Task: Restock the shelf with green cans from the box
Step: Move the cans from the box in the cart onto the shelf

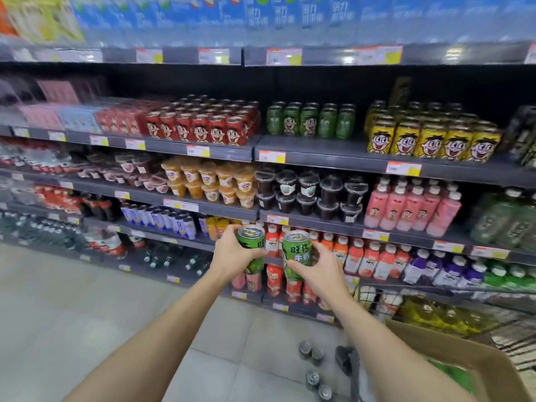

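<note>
At the lower right of the frame, an open brown cardboard box (475, 369) is seen, with something green showing inside it; whether these are more cans cannot be told. Just left of it, on the pale tiled floor (87, 314), a few small dark cans (311, 351) are standing.

Two bare forearms are stretched from the bottom edge toward the centre. A green drink can (251, 245) is gripped upright by the left hand (232, 253), its fingers wrapped round the can's body. A second green drink can with white lettering (296, 255) is held by the right hand (322, 271), thumb on the front and fingers curled behind. The two cans are just beside each other, in the air in front of the lower shelves.

Farther off, right of centre on the upper middle dark metal shelf (319, 149), a short row of matching green cans (310, 118) is set back from the edge, between red cans (203, 126) to the left and yellow cans (435, 140) to the right. Bare shelf lies in front of the green row.

A slip is judged possible, since each can is carried one-handed and must be lifted well upward. The standing row could be knocked over if a can is pushed in too hard, and the floor cans could be kicked.
</note>
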